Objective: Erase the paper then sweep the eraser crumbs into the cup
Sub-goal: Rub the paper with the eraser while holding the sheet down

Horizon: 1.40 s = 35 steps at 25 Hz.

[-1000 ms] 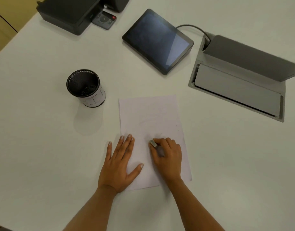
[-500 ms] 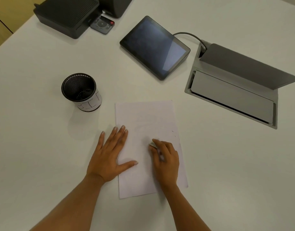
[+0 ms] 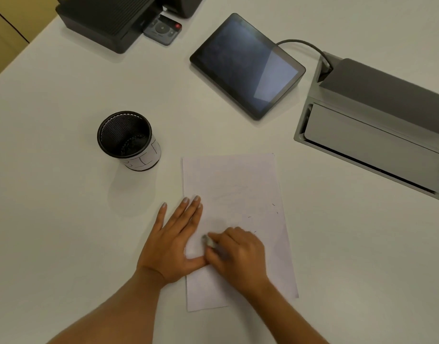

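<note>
A white sheet of paper (image 3: 234, 189) lies on the white table in front of me, with faint pencil traces and a few dark eraser crumbs (image 3: 273, 205) near its right side. My left hand (image 3: 172, 240) lies flat with fingers spread on the paper's left edge, pinning it. My right hand (image 3: 238, 255) is closed around a small grey eraser (image 3: 208, 240), whose tip presses on the paper right beside my left thumb. A black mesh cup (image 3: 125, 135) with a white label stands upright to the upper left of the paper.
A dark tablet (image 3: 247, 64) with a cable lies beyond the paper. A grey flip-up table socket box (image 3: 377, 135) sits at the right. A black device (image 3: 106, 18) and a small remote (image 3: 162, 29) are at the far left corner, near the table edge.
My right hand has slid the eraser left and towards me, up against my left thumb. My left hand stays flat on the paper's left edge. The view has shifted slightly.
</note>
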Each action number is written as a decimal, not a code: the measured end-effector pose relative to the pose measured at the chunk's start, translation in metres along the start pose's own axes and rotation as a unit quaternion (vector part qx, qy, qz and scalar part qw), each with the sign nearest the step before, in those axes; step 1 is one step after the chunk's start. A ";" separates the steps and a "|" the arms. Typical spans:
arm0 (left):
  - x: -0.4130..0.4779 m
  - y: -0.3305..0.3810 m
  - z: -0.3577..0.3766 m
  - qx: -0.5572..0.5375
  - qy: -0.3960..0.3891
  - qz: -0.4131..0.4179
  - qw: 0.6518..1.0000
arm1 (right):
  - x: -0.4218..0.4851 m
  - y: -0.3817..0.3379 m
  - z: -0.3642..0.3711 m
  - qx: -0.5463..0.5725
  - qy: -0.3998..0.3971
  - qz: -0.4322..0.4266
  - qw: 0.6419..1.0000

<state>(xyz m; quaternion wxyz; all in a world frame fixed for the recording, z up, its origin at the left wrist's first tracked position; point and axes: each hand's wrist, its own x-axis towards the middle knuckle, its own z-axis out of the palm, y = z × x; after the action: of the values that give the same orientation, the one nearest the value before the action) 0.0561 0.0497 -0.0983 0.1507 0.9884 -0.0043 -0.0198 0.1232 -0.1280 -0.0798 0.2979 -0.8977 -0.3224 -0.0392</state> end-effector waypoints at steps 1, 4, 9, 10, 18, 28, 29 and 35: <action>0.000 0.000 -0.001 -0.006 0.003 -0.005 1.000 | 0.012 0.014 -0.007 -0.024 0.016 0.026 0.999; 0.001 0.001 -0.002 -0.009 0.006 -0.015 1.000 | 0.038 0.045 -0.027 -0.016 0.088 0.233 0.968; 0.001 0.002 -0.003 -0.018 0.018 -0.011 1.000 | 0.003 -0.008 -0.005 -0.003 -0.006 0.090 0.996; 0.001 0.002 -0.003 -0.018 0.015 -0.013 1.000 | 0.012 0.004 -0.014 -0.009 -0.003 0.107 0.994; 0.001 0.002 -0.003 -0.014 0.021 -0.012 1.000 | -0.001 -0.009 -0.013 -0.016 -0.025 0.133 0.991; 0.001 0.002 -0.002 -0.013 0.015 -0.012 1.000 | 0.005 -0.011 -0.010 -0.034 -0.012 0.097 0.995; 0.001 0.002 -0.002 -0.014 0.011 -0.013 1.000 | 0.010 -0.002 -0.014 -0.037 -0.017 0.087 0.995; 0.000 0.003 -0.004 -0.017 0.006 -0.018 1.000 | 0.052 0.045 -0.040 -0.030 0.066 0.278 0.958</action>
<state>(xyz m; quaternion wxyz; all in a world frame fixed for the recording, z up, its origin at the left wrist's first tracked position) 0.0563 0.0483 -0.0934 0.1674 0.9856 0.0143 -0.0168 0.1959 -0.1491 -0.0563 0.2901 -0.9559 -0.0386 -0.0235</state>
